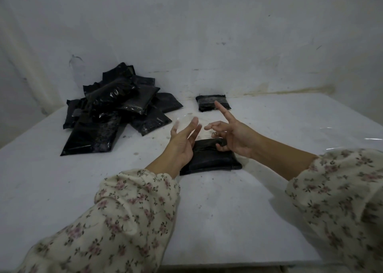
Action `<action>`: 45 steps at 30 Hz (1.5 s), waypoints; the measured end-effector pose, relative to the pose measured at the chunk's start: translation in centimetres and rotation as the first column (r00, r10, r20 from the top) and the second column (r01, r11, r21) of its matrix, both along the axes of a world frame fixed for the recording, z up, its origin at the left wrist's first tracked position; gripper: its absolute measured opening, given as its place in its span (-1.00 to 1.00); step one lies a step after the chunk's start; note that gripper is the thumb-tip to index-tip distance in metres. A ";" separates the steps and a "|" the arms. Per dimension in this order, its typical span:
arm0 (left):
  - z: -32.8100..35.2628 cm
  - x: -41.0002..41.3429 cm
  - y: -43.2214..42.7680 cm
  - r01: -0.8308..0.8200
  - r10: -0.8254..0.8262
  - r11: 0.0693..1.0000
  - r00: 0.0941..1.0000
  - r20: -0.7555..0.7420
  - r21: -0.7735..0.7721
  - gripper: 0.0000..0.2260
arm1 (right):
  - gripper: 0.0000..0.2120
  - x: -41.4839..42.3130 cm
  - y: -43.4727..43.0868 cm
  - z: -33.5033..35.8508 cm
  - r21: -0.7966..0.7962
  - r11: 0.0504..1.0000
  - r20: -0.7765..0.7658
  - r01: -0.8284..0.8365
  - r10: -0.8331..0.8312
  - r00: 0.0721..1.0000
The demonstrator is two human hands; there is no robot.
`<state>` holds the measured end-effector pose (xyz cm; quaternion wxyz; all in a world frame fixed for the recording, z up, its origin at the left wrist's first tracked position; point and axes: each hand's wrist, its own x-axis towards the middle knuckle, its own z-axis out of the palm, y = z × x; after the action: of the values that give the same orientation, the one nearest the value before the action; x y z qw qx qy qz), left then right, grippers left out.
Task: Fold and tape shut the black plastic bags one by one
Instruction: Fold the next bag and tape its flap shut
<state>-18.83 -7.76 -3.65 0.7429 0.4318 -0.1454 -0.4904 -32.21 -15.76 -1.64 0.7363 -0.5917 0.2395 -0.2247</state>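
Taping step, with one folded black bag lying flat on the surface, directly beneath the fingers of both hands and partly hidden by them. The left hand is held above the bag's left end, its fingers straight and spread, with nothing gripped. The right hand is held above the bag's right end, with the index finger raised, the thumb and middle finger drawn together, and the last two fingers curled just over the bag.

A faint clear film is seen between the two sets of fingertips and is taken to be a strip of tape. Whether it is pinched by the right fingers cannot be told. A pile of black bags lies beyond and well to the left of the left fingers. A single small parcel, apparently already folded and taped, lies beyond the right index fingertip.

The fold is judged complete and the seal not yet made. For the next move, the strip would need to be kept taut, lowered across the folded edge, and pressed down at both ends.
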 end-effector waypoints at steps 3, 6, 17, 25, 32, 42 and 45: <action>0.1 -0.3 0.2 -0.026 0.026 1.000 0.999 0.023 -0.016 -0.19 | -0.30 0.1 -0.1 -0.1 0.008 1.000 -0.029 -0.006 0.006 1.000; 0.2 -0.5 0.2 -0.083 0.084 0.996 0.996 0.017 -0.033 -0.15 | -0.33 0.2 -0.2 -0.1 0.080 0.996 -0.079 0.026 -0.019 0.997; 0.2 -0.3 0.0 -0.147 0.139 0.982 0.988 -0.071 -0.118 -0.13 | -0.46 0.6 -0.3 -0.9 0.449 0.870 -0.097 0.202 -0.177 0.979; -0.2 0.4 0.8 -0.062 0.056 0.987 0.998 -0.040 -0.150 -0.12 | -0.77 0.8 0.3 -0.5 0.536 0.810 -0.145 0.240 -0.191 0.971; -0.3 0.7 1.5 -0.011 0.010 0.982 1.000 -0.007 -0.187 -0.08 | -0.75 1.6 -0.1 -0.8 0.607 0.740 -0.159 0.288 -0.242 0.957; -0.2 0.5 1.8 0.069 -0.034 0.970 0.988 0.153 -0.231 -0.09 | -0.59 2.7 -0.2 -1.2 0.587 0.709 -0.240 0.391 -0.309 0.920; 0.0 0.5 1.6 0.082 -0.027 0.968 0.974 0.225 -0.237 -0.11 | -0.65 2.5 -0.3 -1.1 0.575 0.712 -0.262 0.404 -0.308 0.915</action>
<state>-18.30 -6.21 -3.64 0.7560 0.3842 -0.2980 -0.4383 -29.68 -16.01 -2.73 0.8115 -0.2752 0.4626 -0.2276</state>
